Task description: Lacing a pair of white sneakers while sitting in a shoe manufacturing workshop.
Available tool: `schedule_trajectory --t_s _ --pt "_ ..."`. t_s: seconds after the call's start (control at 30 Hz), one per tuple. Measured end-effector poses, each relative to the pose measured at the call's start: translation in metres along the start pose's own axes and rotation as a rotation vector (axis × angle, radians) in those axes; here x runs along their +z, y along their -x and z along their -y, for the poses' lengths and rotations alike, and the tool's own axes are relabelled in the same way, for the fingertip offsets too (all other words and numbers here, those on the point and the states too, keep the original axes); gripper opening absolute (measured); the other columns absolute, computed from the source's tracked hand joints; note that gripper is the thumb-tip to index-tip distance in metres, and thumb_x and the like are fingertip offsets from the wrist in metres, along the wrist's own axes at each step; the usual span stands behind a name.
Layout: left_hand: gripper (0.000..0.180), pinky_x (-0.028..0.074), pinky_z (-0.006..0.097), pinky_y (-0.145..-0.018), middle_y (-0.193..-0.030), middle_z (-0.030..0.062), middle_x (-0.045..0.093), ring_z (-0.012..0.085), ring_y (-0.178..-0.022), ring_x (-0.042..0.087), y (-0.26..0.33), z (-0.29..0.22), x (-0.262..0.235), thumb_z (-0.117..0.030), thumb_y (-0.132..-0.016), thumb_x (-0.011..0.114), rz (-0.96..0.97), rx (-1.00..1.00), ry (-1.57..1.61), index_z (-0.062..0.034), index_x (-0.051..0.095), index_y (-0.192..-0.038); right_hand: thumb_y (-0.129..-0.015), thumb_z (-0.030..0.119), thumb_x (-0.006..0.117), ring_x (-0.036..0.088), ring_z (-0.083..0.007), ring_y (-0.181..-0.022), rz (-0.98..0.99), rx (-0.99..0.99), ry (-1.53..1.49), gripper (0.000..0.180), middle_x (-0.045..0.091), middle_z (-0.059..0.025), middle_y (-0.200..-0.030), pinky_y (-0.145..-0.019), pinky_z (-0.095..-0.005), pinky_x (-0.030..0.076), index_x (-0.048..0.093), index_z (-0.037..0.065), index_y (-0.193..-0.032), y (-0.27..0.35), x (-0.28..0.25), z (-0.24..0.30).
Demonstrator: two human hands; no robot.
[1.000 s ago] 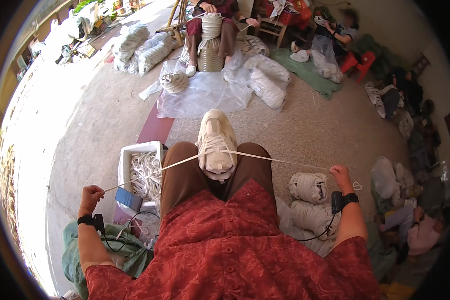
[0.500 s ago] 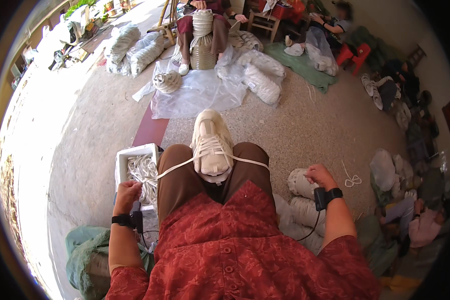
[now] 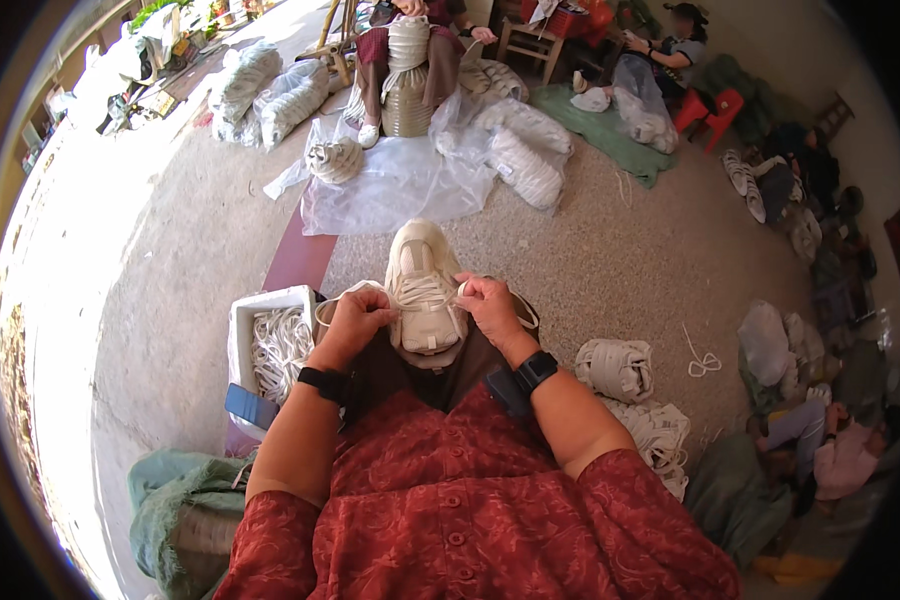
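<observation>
A cream sneaker (image 3: 425,285) stands between my knees, toe pointing away from me, with a flat cream shoelace (image 3: 428,291) crossing its front. On the shoe's left side, my left hand (image 3: 363,312) pinches one part of the lace, and a loop hangs out past its fingers. Opposite it, my right hand (image 3: 488,303) has its fingers closed on the lace close to the eyelets. Both hands are beside the upper; the exact fingertip grip is partly hidden.
A white box (image 3: 238,335) of loose laces (image 3: 282,350) stands by my left knee, a blue flat object (image 3: 251,405) at its near edge. Wrapped bundles (image 3: 615,368) lie to my right. Ahead, a person sits behind plastic sheeting (image 3: 390,195); green sacking (image 3: 175,510) lies near left.
Both hands have come inward from wide out at either side to the shoe. The lace ends, stretched sideways before, are now gathered close to it.
</observation>
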State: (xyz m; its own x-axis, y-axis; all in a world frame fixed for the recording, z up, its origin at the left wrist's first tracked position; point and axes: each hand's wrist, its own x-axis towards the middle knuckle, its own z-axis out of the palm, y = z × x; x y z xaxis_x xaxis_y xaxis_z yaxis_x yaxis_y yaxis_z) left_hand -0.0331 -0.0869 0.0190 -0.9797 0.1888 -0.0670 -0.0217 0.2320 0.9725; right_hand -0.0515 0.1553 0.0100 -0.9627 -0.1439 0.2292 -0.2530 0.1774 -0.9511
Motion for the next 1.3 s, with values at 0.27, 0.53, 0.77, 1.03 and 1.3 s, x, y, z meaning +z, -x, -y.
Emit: schedule_trajectory --t_s 0.27,0.53,0.77,1.03,1.3 --pt "0.008 0.040 0.021 -0.056 -0.065 -0.0041 0.054 0.0043 -0.062 0.047 0.005 -0.003 0.002 -0.003 -0.073 0.067 -0.017 -0.005 0.049 -0.0012 0.061 -0.069 -0.070 0.007 0.061 0.054 -0.0355 -0.063 -0.161 -0.183 0.476 0.016 0.053 -0.0173 -0.064 -0.058 -0.0416 0.043 0.047 0.001 -0.065 0.007 0.022 -0.010" --pt "0.008 0.041 0.021 -0.059 -0.067 -0.0030 0.055 0.0054 -0.064 0.048 0.015 0.000 0.009 -0.003 -0.073 0.067 -0.076 0.077 -0.037 -0.0007 0.060 -0.069 -0.071 0.011 0.066 0.058 -0.0333 -0.068 -0.128 -0.054 0.569 0.013 0.057 -0.0165 -0.070 -0.062 -0.0397 0.047 0.058 0.002 -0.076 0.020 0.025 0.012" --pt "0.008 0.040 0.021 -0.053 -0.061 -0.0015 0.057 0.0045 -0.057 0.048 0.012 -0.003 0.021 -0.005 -0.075 0.066 -0.193 0.037 0.051 0.0010 0.062 -0.071 -0.074 0.004 0.053 0.058 -0.0370 -0.078 -0.065 -0.214 0.739 0.011 0.056 -0.0175 -0.083 -0.069 -0.0430 0.048 0.056 -0.002 -0.083 0.018 0.021 -0.005" --pt "0.007 0.043 0.020 -0.050 -0.064 0.0022 0.061 0.0066 -0.054 0.053 0.017 -0.010 0.013 -0.005 -0.079 0.061 -0.156 -0.144 0.206 0.0008 0.063 -0.075 -0.073 0.004 0.053 0.058 -0.0338 -0.069 0.182 -0.625 0.705 0.006 0.057 -0.0150 -0.079 -0.062 -0.0401 0.048 0.057 0.002 -0.077 0.013 -0.003 0.023" --pt "0.009 0.044 0.020 -0.049 -0.066 0.0036 0.062 0.0079 -0.055 0.055 0.015 -0.013 0.015 -0.005 -0.081 0.060 -0.145 -0.135 0.299 0.0022 0.063 -0.078 -0.070 0.009 0.056 0.057 -0.0278 -0.071 0.462 -0.739 1.129 0.004 0.054 -0.0127 -0.075 -0.062 -0.0359 0.048 0.057 0.005 -0.070 -0.001 0.009 0.043"
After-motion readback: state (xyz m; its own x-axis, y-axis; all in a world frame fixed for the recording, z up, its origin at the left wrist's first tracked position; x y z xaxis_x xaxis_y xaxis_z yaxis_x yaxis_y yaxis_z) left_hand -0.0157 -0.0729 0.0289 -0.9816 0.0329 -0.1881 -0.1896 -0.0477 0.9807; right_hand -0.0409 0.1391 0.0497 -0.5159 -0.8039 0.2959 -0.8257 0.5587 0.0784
